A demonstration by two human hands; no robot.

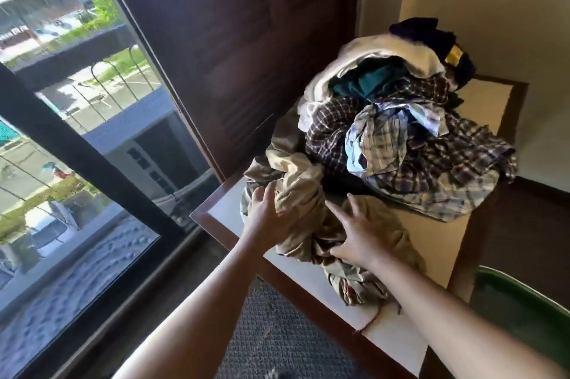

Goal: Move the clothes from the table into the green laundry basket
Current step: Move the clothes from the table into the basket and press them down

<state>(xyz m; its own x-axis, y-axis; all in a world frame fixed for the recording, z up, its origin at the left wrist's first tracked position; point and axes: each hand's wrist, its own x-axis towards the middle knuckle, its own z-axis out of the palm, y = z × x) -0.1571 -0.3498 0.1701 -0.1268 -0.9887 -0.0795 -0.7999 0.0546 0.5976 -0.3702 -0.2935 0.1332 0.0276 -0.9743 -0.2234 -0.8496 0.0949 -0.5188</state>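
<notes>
Crumpled beige cloth garment [300, 173] at cream-topped wooden table [431, 243] near edge: right hand [357, 235] flat on it, fingers spread; left hand [269, 214] fingertips hidden in fold, can't tell grip.

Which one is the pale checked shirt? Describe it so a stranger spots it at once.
Start at the table by the window, heaped with clothes. On the heap's near top lies a crumpled pale shirt, resting on a dark plaid shirt. Its light blue-and-cream check sets it apart from that dark plaid and the khaki cloth in front.
</notes>
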